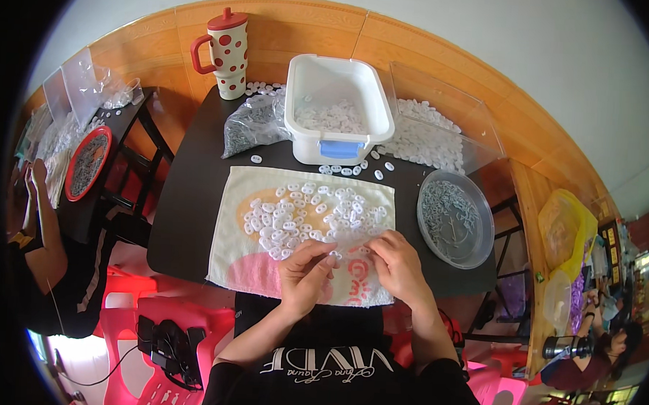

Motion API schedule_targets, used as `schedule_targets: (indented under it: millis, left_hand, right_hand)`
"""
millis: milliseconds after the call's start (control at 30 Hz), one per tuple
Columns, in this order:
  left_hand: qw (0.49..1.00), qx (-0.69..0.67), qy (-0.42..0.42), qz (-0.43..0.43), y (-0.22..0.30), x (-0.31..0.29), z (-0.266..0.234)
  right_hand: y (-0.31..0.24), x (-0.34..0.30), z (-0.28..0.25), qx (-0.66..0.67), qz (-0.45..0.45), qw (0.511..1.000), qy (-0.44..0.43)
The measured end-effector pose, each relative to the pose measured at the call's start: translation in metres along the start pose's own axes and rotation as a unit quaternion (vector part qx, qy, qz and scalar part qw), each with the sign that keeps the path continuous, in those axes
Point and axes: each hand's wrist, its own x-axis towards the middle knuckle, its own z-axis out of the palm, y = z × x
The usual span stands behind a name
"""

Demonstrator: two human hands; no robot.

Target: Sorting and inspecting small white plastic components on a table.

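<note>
Both my hands are over the near edge of a cream and pink towel (230,198). At the fingertips of my left hand (303,277), closed in a pinch, shows a small white oval plastic piece (335,255). My right hand (400,269) is just to the right, its thumb and forefinger also pinched together; what they hold is too small to make out. Beyond my fingers, many loose white oval pieces (284,219) with dark marks lie spread over the towel. Right of the towel stands a clear round tub (474,260) holding small grey metal parts (447,208).
At the back stand a white bin (305,154) with white pieces inside, a bag of grey parts (252,127), a spotted tumbler (229,57) and a clear box (479,148) of white pieces. At left, another person's arms (41,212) are beside a red tray (104,138).
</note>
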Motion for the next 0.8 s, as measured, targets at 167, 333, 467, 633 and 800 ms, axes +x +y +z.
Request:
schedule_targets:
  millis: [167,333,467,633,800]
  left_hand:
    - [1.0,0.004,-0.009,-0.004,-0.001,0.001,-0.001]
    - [1.0,0.008,-0.017,-0.009,0.001,0.0,0.0]
    - [1.0,0.007,-0.021,-0.018,0.003,0.0,0.001]
    - [0.999,0.009,-0.026,-0.018,0.002,-0.001,-0.001]
    - [1.0,0.005,-0.028,-0.011,0.003,0.0,0.001]
  right_hand:
    - [-0.004,0.003,-0.001,-0.022,-0.008,1.0,0.003]
    - [0.002,0.006,0.002,-0.015,-0.009,1.0,-0.019]
    - [0.007,0.003,0.004,0.024,-0.012,1.0,-0.012]
    - [-0.002,0.001,0.005,0.009,-0.023,1.0,-0.004]
    - [-0.004,-0.001,0.001,0.094,-0.024,0.995,-0.015]
